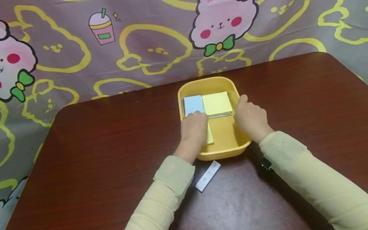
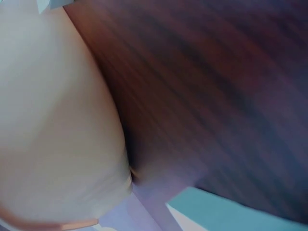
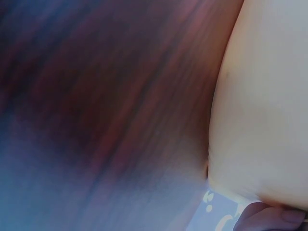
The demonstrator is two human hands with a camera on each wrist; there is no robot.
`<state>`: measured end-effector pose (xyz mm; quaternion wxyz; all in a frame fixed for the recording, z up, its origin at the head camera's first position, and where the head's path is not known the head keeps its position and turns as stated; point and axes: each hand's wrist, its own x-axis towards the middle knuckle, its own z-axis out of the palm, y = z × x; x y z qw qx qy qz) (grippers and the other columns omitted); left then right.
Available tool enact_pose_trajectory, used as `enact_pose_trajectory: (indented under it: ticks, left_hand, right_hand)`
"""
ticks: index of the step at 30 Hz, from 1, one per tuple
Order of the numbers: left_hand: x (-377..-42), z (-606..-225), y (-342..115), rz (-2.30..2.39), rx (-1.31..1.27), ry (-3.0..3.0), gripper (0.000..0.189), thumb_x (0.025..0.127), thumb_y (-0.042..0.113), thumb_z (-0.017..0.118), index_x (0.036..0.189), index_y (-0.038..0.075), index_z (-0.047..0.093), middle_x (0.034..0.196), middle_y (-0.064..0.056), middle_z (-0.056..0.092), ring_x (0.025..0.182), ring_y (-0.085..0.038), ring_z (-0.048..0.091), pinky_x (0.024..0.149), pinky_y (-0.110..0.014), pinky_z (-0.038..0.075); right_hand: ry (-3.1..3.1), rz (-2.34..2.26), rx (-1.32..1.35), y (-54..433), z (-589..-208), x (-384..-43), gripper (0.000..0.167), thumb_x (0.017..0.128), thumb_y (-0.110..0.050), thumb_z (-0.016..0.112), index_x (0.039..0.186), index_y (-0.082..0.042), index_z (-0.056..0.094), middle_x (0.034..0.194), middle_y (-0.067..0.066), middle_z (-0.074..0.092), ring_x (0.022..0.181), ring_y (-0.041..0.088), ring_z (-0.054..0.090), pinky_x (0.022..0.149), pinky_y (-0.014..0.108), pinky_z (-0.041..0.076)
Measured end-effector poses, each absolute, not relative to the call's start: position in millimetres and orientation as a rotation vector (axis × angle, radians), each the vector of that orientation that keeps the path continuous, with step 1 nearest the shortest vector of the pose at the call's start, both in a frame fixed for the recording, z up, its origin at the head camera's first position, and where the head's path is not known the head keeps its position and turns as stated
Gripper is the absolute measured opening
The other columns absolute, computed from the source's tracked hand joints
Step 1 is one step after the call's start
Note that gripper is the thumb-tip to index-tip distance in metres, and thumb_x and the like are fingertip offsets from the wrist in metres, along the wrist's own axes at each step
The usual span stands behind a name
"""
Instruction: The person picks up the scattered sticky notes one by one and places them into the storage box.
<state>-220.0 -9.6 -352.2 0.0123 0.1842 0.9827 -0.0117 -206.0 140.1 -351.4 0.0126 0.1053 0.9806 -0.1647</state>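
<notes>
In the head view a yellow plastic bin (image 1: 225, 153) sits on the table between my hands. My left hand (image 1: 195, 129) grips its left side, fingers curled over the rim. On the right side my right hand (image 1: 252, 118) holds the wall, its thumb near the rim. Inside the bin lie a blue sticky-note pad (image 1: 193, 104), a yellow sticky-note pad (image 1: 217, 104) and another yellow pad (image 1: 209, 138), partly hidden by my left hand. The left wrist view shows mostly the left hand (image 2: 57, 120) close up; likewise the right hand (image 3: 262, 106) fills one side of the right wrist view. Fingertips are largely hidden.
A small whitish rectangular block (image 1: 208, 176) lies on the dark reddish-brown table (image 1: 108, 145), just in front of the bin. Behind the table's far edge hangs a patterned cloth (image 1: 153, 21). A teal-and-white edge (image 2: 231, 211) shows low in the left wrist view.
</notes>
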Motion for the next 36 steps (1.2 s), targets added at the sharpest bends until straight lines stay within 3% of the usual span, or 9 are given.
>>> enact_pose_trajectory:
  ticks: [15,21,24,31,36]
  left_hand:
    - [-220.6,-349.5,-12.1,0.170,0.586,3.045,0.022,0.089,-0.002,0.055,0.098,0.011,0.070,0.098,-0.006,0.068,0.091,-0.021,0.065,0.075,-0.035,0.056]
    - [-219.8,-345.2,-18.3,0.619,0.572,2.984,0.025,0.092,0.003,0.056,0.113,0.009,0.069,0.113,-0.009,0.068,0.110,-0.022,0.062,0.092,-0.034,0.051]
    - [-217.5,-339.6,-21.3,0.793,0.549,2.928,0.028,0.091,-0.001,0.056,0.114,0.007,0.068,0.116,-0.009,0.068,0.114,-0.023,0.061,0.096,-0.034,0.049]
    - [-206.8,-321.6,-37.0,1.033,0.509,2.924,0.023,0.088,0.000,0.062,0.107,0.006,0.071,0.110,-0.009,0.072,0.101,-0.023,0.067,0.085,-0.034,0.053]
    - [-197.5,-312.4,-58.4,1.053,0.420,2.927,0.020,0.087,0.003,0.062,0.105,0.006,0.071,0.105,-0.012,0.071,0.094,-0.024,0.065,0.079,-0.035,0.052]
  right_hand:
    - [3.046,-0.534,0.326,140.4,-351.2,-207.0,0.020,0.095,-0.009,0.037,0.107,0.006,0.040,0.090,0.029,0.063,0.082,0.045,0.064,0.070,0.053,0.050]
    - [3.049,-0.541,0.326,140.1,-349.9,-205.9,0.018,0.095,-0.007,0.035,0.106,0.006,0.040,0.089,0.029,0.063,0.081,0.044,0.064,0.070,0.053,0.050]
    - [3.039,-0.542,0.330,140.4,-349.2,-205.4,0.018,0.095,-0.008,0.035,0.106,0.006,0.040,0.089,0.029,0.063,0.082,0.044,0.064,0.071,0.053,0.050]
    - [3.011,-0.530,0.339,141.2,-349.4,-206.7,0.020,0.095,-0.007,0.034,0.109,0.006,0.039,0.092,0.029,0.063,0.084,0.044,0.064,0.072,0.053,0.051]
    - [3.017,-0.527,0.338,141.2,-349.5,-207.5,0.019,0.095,-0.007,0.034,0.108,0.006,0.039,0.092,0.029,0.064,0.083,0.043,0.065,0.071,0.052,0.051]
